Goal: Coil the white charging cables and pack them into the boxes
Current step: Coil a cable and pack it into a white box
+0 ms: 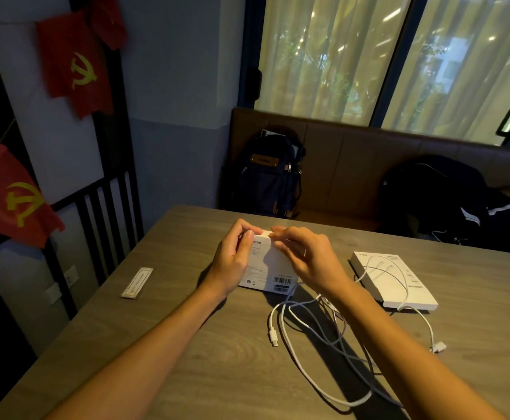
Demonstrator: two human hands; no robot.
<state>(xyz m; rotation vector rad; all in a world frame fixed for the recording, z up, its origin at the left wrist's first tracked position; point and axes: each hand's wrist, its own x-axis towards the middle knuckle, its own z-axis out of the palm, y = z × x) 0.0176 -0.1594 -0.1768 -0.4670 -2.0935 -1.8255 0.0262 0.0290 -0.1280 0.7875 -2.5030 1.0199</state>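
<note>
Steadiness is wanted: the white box (265,263), at frame centre, is gripped by the left hand (232,256) while its far end is pinched by the right hand (305,253). White cables (272,334), uncoiled at lower right, should be kept clear.

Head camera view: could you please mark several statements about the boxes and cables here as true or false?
1. Both the left hand and the right hand hold the white box. True.
2. The cables on the table are neatly coiled. False: they lie tangled and uncoiled.
3. A cable lies across the second box. True.
4. The backpack stands on the table. False: it stands behind the table, by the bench.
</note>
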